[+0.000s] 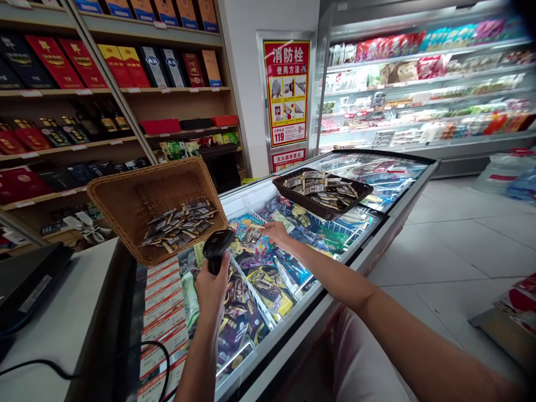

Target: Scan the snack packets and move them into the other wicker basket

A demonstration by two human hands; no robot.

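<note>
A black handheld barcode scanner (pixel 218 244) is gripped upright in my left hand (pixel 212 285), its head tilted toward the right. Between the fingertips of my right hand (pixel 275 231) is a small, dark-and-clear snack packet (pixel 251 239), held just in front of the scanner. A tan wicker basket (pixel 111 195), tipped toward me, has a pile of similar small packets (pixel 180 224) in it. Beyond my right hand, a shallow dark brown basket (pixel 288 195) carries more such packets (pixel 322 187). Both hands are above the freezer's packaged goods.
Both baskets rest on a chest freezer (pixel 364 259) with wire dividers and colourful packs. Price labels (pixel 163 329) line its left side. A black cable (pixel 159 346) loops beside a white counter (pixel 62 324). Shelves of boxes stand behind; a lit open fridge (pixel 419 100) is at back right.
</note>
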